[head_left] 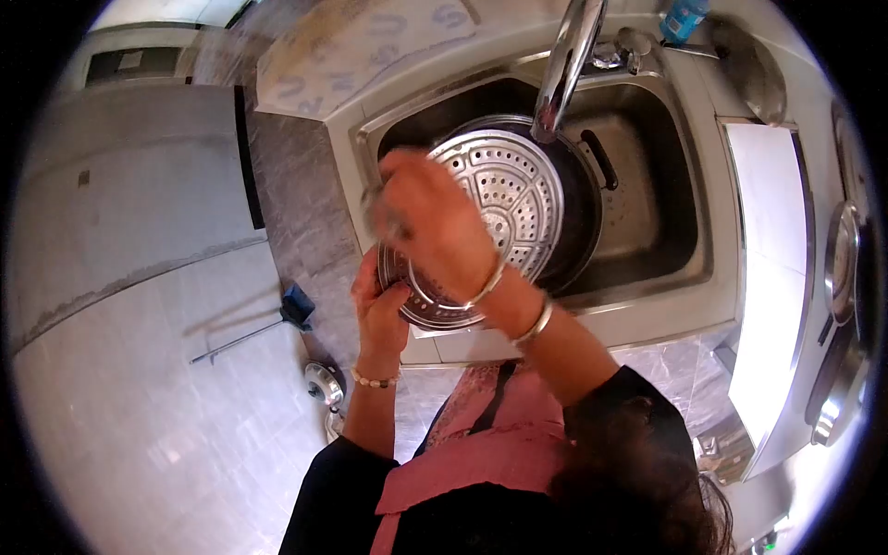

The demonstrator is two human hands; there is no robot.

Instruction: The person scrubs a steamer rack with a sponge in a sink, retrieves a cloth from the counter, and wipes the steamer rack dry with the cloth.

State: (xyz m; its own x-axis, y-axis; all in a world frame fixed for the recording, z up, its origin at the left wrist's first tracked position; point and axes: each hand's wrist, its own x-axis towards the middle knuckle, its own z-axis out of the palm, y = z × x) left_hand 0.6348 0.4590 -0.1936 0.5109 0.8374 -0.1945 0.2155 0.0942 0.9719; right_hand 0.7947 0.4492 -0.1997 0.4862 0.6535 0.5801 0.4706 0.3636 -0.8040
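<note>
A round metal steamer tray (523,199) full of holes is tilted over the near side of the sink. My left hand (377,310) is closed around the near-left edge of the perforated metalware; whether this edge belongs to a second piece, I cannot tell. Over its left part, my right hand (430,217) is curled and smeared by motion. A greyish blur shows at its fingers, too unclear to name. Beneath the tray, a dark pot (581,227) with a black handle (599,159) sits in the sink.
The chrome faucet (564,74) reaches over the steel sink (689,199). At the back right stand a blue bottle (684,20) and a metal lid (754,74). Pans (842,264) line the right side. A dustpan (296,305) and a lidded pot (324,382) are on the floor at left.
</note>
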